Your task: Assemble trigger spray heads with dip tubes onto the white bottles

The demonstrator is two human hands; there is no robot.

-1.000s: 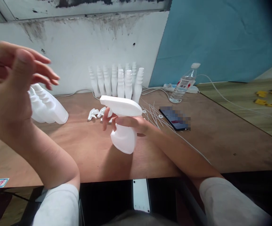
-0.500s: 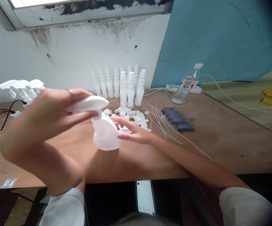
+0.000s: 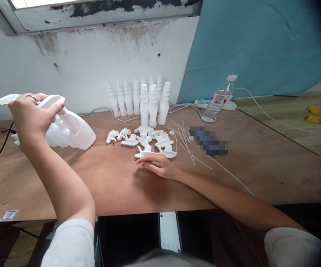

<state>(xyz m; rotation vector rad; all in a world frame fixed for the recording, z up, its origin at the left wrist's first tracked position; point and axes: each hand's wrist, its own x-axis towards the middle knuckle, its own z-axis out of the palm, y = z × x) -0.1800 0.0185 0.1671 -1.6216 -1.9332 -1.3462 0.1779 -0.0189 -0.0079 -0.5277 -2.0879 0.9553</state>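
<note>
1 phone (image 3: pixel 170 231) with a lit white screen lies nearest, below the straight front edge of the counter (image 3: pixel 113 193). The counter is flat, brown and wood-toned; 1 square sticker (image 3: pixel 9 215) sits at its edge, left side. A wide flat stretch of counter lies between the 2 forearms.

The right hand (image 3: pixel 162 167) is low, fingers extended together, grasping nothing visible. It is just in front of a cluster of white plastic trigger spray heads (image 3: pixel 132 140); contact with the nearest cannot be determined. The cluster overlaps: 3 heads separate at its left side, the total is uncountable. Thin, smooth white tubes (image 3: pixel 187 144) cross loosely to the right, count indeterminate. Beside them is 1 dark flat item (image 3: pixel 209 141), blurred.

At left, the left hand (image 3: pixel 32 118) is closed around the spray head (image 3: pixel 52 101) of 1 translucent white spray bottle (image 3: pixel 81 129). That bottle tilts; contact of its base with the counter cannot be determined. More white bottles (image 3: pixel 56 135) stand just beside it, partly hidden.

Toward the wall (image 3: pixel 79 63), 10 ribbed-neck white bottles (image 3: pixel 152 105) stand upright, 3 in front. Right of these: 1 clear plastic water bottle (image 3: pixel 217 100), white-capped.
</note>
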